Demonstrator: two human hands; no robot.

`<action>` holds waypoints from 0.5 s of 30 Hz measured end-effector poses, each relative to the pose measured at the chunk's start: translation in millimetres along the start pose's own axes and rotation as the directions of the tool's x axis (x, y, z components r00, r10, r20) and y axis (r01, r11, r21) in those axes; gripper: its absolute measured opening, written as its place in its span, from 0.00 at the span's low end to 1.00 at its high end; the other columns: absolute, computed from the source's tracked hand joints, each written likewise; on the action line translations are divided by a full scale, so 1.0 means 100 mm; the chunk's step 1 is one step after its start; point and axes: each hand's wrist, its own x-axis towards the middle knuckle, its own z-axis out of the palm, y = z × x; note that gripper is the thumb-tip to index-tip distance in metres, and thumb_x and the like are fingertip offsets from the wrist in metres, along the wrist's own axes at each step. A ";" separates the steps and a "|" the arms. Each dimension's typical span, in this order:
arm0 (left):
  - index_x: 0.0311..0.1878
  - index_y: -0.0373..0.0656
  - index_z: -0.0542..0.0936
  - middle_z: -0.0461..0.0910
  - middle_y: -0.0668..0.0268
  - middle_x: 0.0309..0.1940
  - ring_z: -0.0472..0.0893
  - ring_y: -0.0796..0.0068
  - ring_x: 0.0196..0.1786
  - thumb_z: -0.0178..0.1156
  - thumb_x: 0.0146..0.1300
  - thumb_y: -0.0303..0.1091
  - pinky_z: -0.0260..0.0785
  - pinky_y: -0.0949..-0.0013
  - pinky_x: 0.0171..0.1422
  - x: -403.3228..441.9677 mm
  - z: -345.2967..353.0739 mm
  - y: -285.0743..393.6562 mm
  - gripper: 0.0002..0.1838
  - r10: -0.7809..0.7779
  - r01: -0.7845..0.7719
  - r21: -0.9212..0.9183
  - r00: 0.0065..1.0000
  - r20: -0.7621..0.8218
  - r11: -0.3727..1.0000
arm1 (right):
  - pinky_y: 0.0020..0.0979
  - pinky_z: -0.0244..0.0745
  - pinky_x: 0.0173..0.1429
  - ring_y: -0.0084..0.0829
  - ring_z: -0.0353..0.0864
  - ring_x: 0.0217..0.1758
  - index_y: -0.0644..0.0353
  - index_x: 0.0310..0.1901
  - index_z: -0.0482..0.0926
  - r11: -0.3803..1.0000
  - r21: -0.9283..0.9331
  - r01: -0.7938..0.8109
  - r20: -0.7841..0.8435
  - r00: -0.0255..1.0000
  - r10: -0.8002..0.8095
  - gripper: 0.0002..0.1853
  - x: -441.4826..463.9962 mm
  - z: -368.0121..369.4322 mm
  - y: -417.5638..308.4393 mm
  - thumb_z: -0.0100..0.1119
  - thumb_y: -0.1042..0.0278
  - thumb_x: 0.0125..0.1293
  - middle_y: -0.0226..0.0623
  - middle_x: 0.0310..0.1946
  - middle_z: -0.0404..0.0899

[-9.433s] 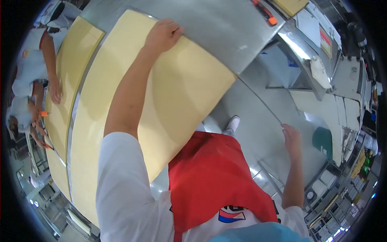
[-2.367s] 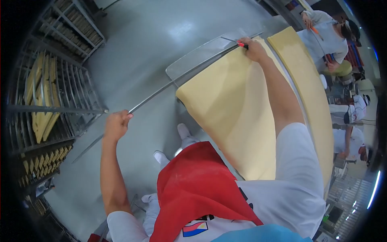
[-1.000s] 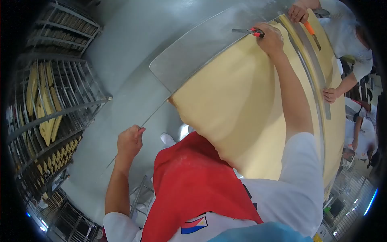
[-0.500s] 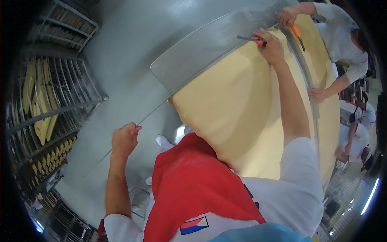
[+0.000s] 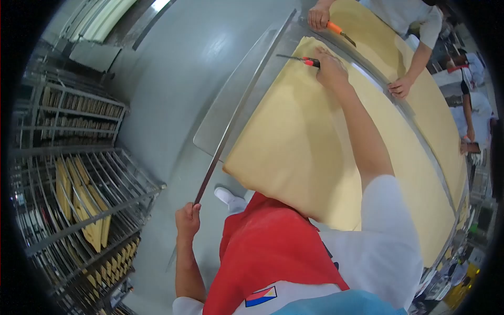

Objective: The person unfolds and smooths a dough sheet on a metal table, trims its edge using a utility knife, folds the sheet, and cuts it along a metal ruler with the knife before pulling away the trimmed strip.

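My left hand (image 5: 187,221) is closed around a long, thin metal straightedge (image 5: 231,123). The straightedge runs diagonally up past the left edge of a large pale-yellow sheet (image 5: 299,131), which looks like dough or cake. Near the sheet's far corner, my right hand (image 5: 332,69) holds a knife (image 5: 312,62) with a red and black handle. Its dark blade points left, past the sheet's edge. Some fingers of that hand extend over the sheet. Beneath the sheet, part of the grey metal tabletop (image 5: 214,118) shows at the left.
Across the table, a co-worker's hand (image 5: 318,17) holds an orange-handled knife (image 5: 341,32); their other hand (image 5: 401,87) touches a long metal strip (image 5: 420,134) between the pale sheets. Wire racks (image 5: 113,210) with yellow pieces stand at left. More people work at far right.
The straightedge has swung away from the sheet's left edge, now showing its flat face. My right hand stays at the far corner with the knife. The whole view has turned.
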 end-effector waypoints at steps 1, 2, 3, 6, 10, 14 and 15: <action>0.29 0.41 0.77 0.76 0.52 0.18 0.79 0.43 0.24 0.58 0.75 0.44 0.67 0.51 0.28 0.03 -0.05 -0.06 0.20 0.016 -0.016 0.018 1.000 -0.012 1.000 | 0.44 0.73 0.69 0.42 0.75 0.69 0.43 0.67 0.75 0.992 0.021 -0.126 0.104 0.987 0.124 0.29 0.09 0.00 0.01 0.58 0.74 0.63 0.36 0.66 0.77; 0.29 0.41 0.77 0.76 0.52 0.18 0.79 0.43 0.24 0.58 0.75 0.44 0.67 0.51 0.28 0.05 -0.12 -0.13 0.20 0.041 -0.041 0.021 0.999 -0.022 0.999 | 0.48 0.75 0.66 0.44 0.78 0.66 0.43 0.64 0.77 0.968 0.035 -0.249 0.203 0.950 0.237 0.25 0.18 0.00 -0.01 0.58 0.72 0.64 0.37 0.63 0.80; 0.30 0.41 0.79 0.78 0.52 0.19 0.80 0.44 0.25 0.58 0.74 0.44 0.69 0.52 0.29 0.05 -0.18 -0.21 0.19 0.035 -0.036 -0.028 0.999 -0.015 0.999 | 0.48 0.75 0.66 0.44 0.78 0.66 0.43 0.64 0.77 0.966 0.037 -0.257 0.181 0.952 0.247 0.25 0.22 -0.01 -0.03 0.58 0.72 0.64 0.37 0.63 0.80; 0.32 0.40 0.80 0.79 0.53 0.20 0.82 0.48 0.26 0.59 0.74 0.44 0.70 0.56 0.30 0.14 -0.36 -0.39 0.18 0.042 -0.044 -0.131 0.999 -0.021 0.990 | 0.49 0.76 0.63 0.45 0.80 0.64 0.42 0.64 0.77 0.947 0.073 -0.311 0.195 0.936 0.293 0.24 0.30 0.00 -0.09 0.57 0.69 0.65 0.40 0.60 0.81; 0.31 0.39 0.81 0.79 0.55 0.20 0.83 0.55 0.25 0.61 0.73 0.46 0.71 0.60 0.30 0.25 -0.62 -0.77 0.19 0.068 -0.056 -0.292 0.997 0.028 0.955 | 0.48 0.76 0.62 0.49 0.81 0.60 0.45 0.61 0.80 0.921 -0.048 -0.388 0.252 0.887 0.387 0.23 0.40 -0.25 -0.33 0.55 0.68 0.63 0.46 0.54 0.84; 0.32 0.39 0.81 0.76 0.57 0.18 0.79 0.62 0.21 0.60 0.74 0.47 0.68 0.61 0.29 0.50 -0.82 -1.25 0.21 0.107 -0.069 -0.366 0.991 0.085 0.928 | 0.40 0.79 0.54 0.40 0.86 0.49 0.61 0.58 0.80 0.681 0.520 -0.516 0.036 0.810 0.586 0.21 0.24 -0.04 -0.65 0.54 0.71 0.62 0.47 0.48 0.86; 0.32 0.39 0.81 0.76 0.57 0.18 0.79 0.62 0.21 0.60 0.74 0.47 0.68 0.61 0.29 0.62 -0.88 -1.33 0.21 0.120 -0.083 -0.359 0.990 0.081 0.929 | 0.35 0.80 0.49 0.36 0.87 0.44 0.67 0.59 0.79 0.459 0.785 -0.416 0.054 0.785 0.618 0.24 0.11 -0.09 -0.92 0.53 0.73 0.60 0.47 0.46 0.86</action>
